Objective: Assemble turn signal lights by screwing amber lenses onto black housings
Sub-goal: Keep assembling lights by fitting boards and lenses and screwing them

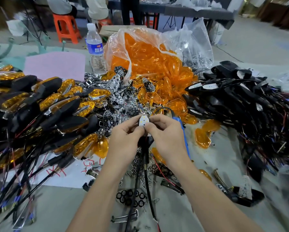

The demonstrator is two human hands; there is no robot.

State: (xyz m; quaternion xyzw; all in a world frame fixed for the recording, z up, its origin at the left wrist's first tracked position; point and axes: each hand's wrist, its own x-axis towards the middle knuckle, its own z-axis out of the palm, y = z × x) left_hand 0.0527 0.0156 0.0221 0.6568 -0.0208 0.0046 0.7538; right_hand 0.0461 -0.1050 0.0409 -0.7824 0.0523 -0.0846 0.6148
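Black housing (145, 141) with white LED board (143, 122) pinched in both grips: left hand (125, 133), right hand (164, 136). Water bottle (95, 47) blue label, red scrawl on paper (70, 177): unreadable.

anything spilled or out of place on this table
Yes. The clear plastic bag has slumped open, spilling amber plastic lenses across the grey table. Small silver screws lie scattered loose beneath the left hand and right hand, which pinch a black housing.

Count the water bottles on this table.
1. The water bottle stands upright at the far side, just left of the bag of amber lenses. Another could be hidden behind that bag.
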